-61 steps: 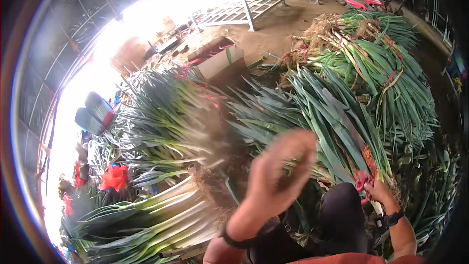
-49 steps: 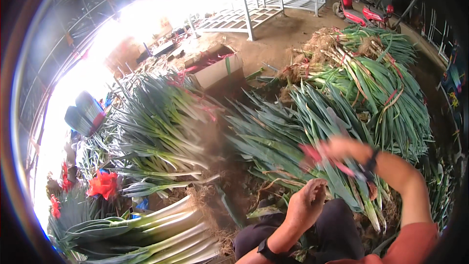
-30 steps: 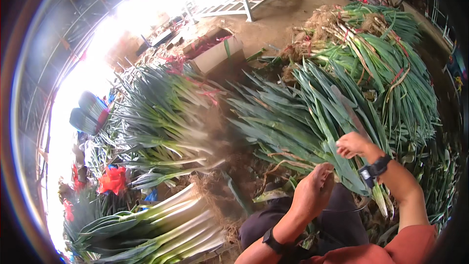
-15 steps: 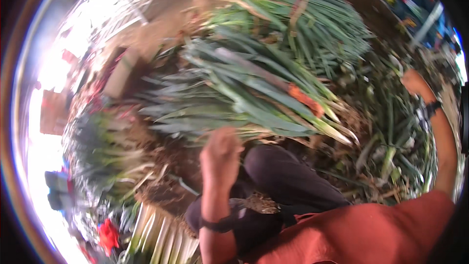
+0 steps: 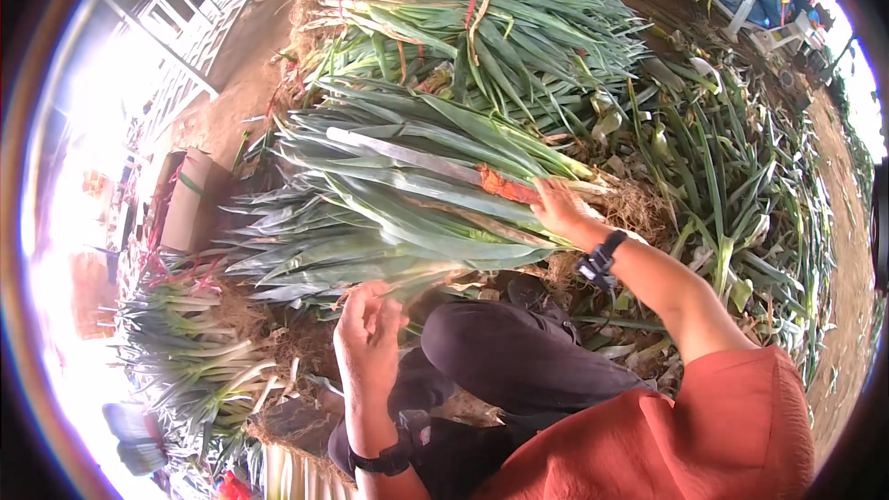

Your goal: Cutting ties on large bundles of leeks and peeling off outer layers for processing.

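Note:
Large leeks (image 5: pixel 417 208) lie in a pile before me, leaves to the left and rooty white ends to the right. On top rests a long knife (image 5: pixel 407 156), its pale blade pointing left and its handle wrapped in orange. My right hand (image 5: pixel 563 211) reaches over the leeks at the handle's end, fingers stretched out; a firm grip on the handle does not show. My left hand (image 5: pixel 367 338) is raised by the pile's near edge, fingers curled together near blurred leaf tips. Whether something thin is in it is unclear.
Behind the pile lies a big tied bundle of leeks (image 5: pixel 519 23). Trimmed leaves and scraps (image 5: pixel 727 176) cover the ground at right. Smaller leeks (image 5: pixel 199 343) lie at left, near a cardboard box (image 5: pixel 188 199). My bent knee (image 5: pixel 491 352) is close to the pile.
My right hand has come in from the scraps at far right to the knife's handle end. The left hand stays near the pile's front edge, its fingers now less tightly closed. The view has shifted.

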### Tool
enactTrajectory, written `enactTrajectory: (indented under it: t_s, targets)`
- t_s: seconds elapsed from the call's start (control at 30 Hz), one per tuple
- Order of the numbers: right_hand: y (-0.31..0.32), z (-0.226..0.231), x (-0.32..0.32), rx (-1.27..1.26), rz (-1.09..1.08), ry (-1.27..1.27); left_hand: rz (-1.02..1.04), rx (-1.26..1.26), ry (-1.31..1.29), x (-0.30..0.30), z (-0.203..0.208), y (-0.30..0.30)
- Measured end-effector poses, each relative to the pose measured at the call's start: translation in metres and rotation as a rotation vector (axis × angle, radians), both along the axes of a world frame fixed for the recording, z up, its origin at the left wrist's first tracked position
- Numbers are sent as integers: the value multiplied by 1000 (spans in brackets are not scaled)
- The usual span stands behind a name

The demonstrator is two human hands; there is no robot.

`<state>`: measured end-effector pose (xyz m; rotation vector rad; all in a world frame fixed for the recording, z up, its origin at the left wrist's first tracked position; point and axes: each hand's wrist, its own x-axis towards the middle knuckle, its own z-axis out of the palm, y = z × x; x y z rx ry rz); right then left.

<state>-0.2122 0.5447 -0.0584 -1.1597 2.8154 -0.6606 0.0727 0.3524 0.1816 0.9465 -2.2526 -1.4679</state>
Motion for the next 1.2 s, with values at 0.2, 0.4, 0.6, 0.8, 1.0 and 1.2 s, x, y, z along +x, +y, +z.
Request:
enactTrajectory:
  t_s: [0.2, 0.4, 0.6, 0.8, 1.0, 1.2]
  targets:
    - [-51, 24, 8, 157, 35, -126, 6, 46, 13, -3, 3, 3]
    - [-61, 80, -2, -106, 122, -242, 35, 40, -112, 10, 5, -2]
    - [-124, 134, -80, -196, -76, 238, 26, -39, -141, 12, 10, -5]
    - [-105, 135, -117, 37, -38, -39, 41, -23, -122, 10, 12, 1]
    - [13, 0, -40, 494, -199, -188, 14, -18, -135, 12, 8, 4]
    - [39, -27, -13, 323, -380, -289, -86, -29, -105, 8, 1, 4]
